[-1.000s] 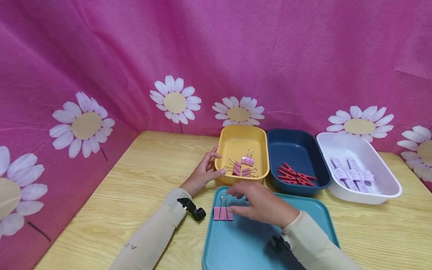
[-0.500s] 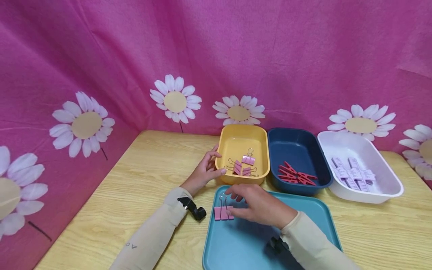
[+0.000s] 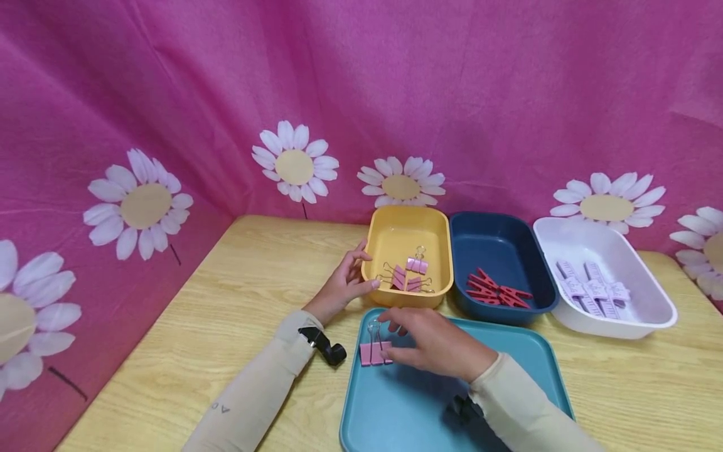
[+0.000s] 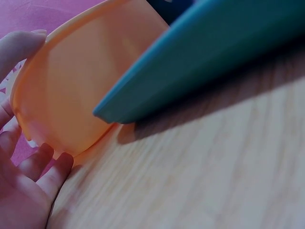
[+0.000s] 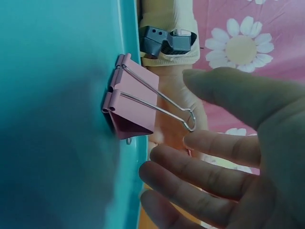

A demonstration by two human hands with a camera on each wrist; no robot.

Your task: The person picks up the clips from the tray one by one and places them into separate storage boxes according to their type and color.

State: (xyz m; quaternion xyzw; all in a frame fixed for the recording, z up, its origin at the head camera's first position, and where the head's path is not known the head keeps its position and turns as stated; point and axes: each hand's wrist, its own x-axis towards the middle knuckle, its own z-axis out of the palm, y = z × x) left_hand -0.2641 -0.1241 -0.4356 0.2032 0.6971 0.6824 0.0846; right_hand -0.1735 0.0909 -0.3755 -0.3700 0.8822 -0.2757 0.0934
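My left hand (image 3: 346,282) rests at the front left corner of the yellow bin (image 3: 409,216), fingers and thumb spread and touching it. In the left wrist view, the thumb (image 4: 21,47) lies at the bin's rim. A large pink binder clip (image 3: 369,355) with wire handles stands on the teal tray (image 3: 407,402), near its back left corner. Over it hovers my right hand (image 3: 435,342), thumb and fingers apart. The right wrist view shows the clip's handles (image 5: 152,95) pointing into the gap between thumb and fingers, with nothing gripped.
Several smaller pink binder clips (image 3: 417,265) lie in the yellow bin. Red clothespins (image 3: 497,290) sit in the navy bin (image 3: 497,225), and pale lilac patterned pieces (image 3: 593,289) in the white bin (image 3: 649,295). A pink flowered cloth (image 3: 480,94) hangs behind the wooden table (image 3: 271,263).
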